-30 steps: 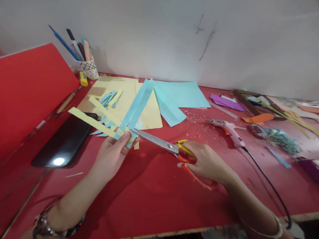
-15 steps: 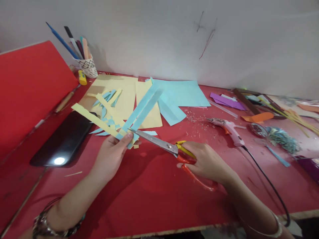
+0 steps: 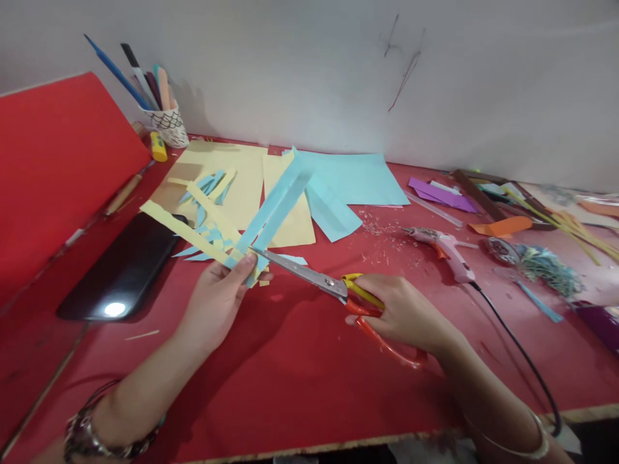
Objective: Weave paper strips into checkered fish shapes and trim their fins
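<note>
My left hand [image 3: 220, 293] pinches the crossing of woven paper strips, its thumb on top. Two blue strips [image 3: 283, 203] reach up and away from the thumb, and yellow strips [image 3: 181, 229] run off to the upper left. My right hand [image 3: 403, 309] is wrapped round the yellow and orange handles of a pair of scissors [image 3: 316, 278]. The blades look closed or nearly so, with their tips at the base of the blue strips beside my left thumb. Whether the tips are cutting into the paper I cannot tell.
Yellow sheets [image 3: 227, 158] and a blue sheet [image 3: 362, 177] lie behind the hands. A black phone [image 3: 120, 270] rests at left, below a red board [image 3: 62, 154]. A pen cup [image 3: 169, 127] stands at the wall. Right lies a pink glue gun [image 3: 447, 254] with its cord trailing forward.
The scissors and my right hand have shifted very slightly to the right. My left hand keeps its pinch on the woven strips. The whole view has moved a little.
</note>
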A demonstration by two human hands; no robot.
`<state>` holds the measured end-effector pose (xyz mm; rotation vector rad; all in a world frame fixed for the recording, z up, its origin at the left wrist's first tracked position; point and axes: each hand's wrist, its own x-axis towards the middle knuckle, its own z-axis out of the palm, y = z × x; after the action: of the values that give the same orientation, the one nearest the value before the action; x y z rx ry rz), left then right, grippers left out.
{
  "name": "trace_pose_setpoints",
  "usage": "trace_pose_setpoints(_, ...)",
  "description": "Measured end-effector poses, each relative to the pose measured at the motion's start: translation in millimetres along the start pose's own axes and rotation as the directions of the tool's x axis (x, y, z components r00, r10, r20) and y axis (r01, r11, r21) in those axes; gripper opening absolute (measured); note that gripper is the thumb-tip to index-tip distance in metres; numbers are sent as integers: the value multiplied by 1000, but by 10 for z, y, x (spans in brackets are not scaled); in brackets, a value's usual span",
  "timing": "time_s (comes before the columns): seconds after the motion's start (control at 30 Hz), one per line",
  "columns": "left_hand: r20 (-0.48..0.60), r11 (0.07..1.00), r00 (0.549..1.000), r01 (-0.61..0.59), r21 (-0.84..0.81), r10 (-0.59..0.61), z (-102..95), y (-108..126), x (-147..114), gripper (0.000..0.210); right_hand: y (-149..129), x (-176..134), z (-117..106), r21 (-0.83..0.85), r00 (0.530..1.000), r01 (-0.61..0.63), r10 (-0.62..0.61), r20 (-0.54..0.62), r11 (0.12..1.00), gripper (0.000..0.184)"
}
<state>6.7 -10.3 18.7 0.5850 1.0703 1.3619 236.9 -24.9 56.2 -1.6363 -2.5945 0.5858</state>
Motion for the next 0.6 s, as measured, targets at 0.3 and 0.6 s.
trace_pose_setpoints(0.3, -15, 1000, 1000, 9, 3, -9, 6, 1, -2, 11, 8, -7, -9, 10, 999, 37, -37, -13, 999, 33)
trace_pose_setpoints(0.6, 13, 1000, 1000, -4, -13, 4, -15, -2, 8, 16, 0, 0, -9, 11, 1000, 15, -15, -16, 1000, 33)
